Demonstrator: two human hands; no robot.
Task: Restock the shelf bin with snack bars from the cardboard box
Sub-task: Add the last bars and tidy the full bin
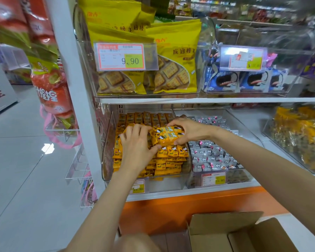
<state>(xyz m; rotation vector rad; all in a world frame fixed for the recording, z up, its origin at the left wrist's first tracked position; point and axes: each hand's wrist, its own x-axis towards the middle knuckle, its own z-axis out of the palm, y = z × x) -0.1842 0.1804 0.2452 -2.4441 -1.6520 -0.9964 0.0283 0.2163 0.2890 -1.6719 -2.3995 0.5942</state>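
A clear shelf bin (pixel 108 148) on the lower shelf is packed with rows of yellow snack bars (pixel 171 151). Above those rows my right hand (pixel 189 130) grips a bunch of yellow snack bars (pixel 166 136), fingers over the top and thumb underneath. My left hand (pixel 136 144) rests on the bars at the bin's left side, fingers spread, thumb touching the lower left edge of the held bunch. The open cardboard box (pixel 225 231) stands on the floor at the lower right; its inside is mostly out of view.
A neighbouring clear bin (pixel 242 122) holds grey-wrapped snacks. The upper shelf carries yellow cracker bags (pixel 175 66) and blue cookie packs (pixel 224 80). Hanging snack bags (pixel 49 88) and wire racks (pixel 78 166) stick out at the left. Tiled floor (pixel 25 170) lies to the left.
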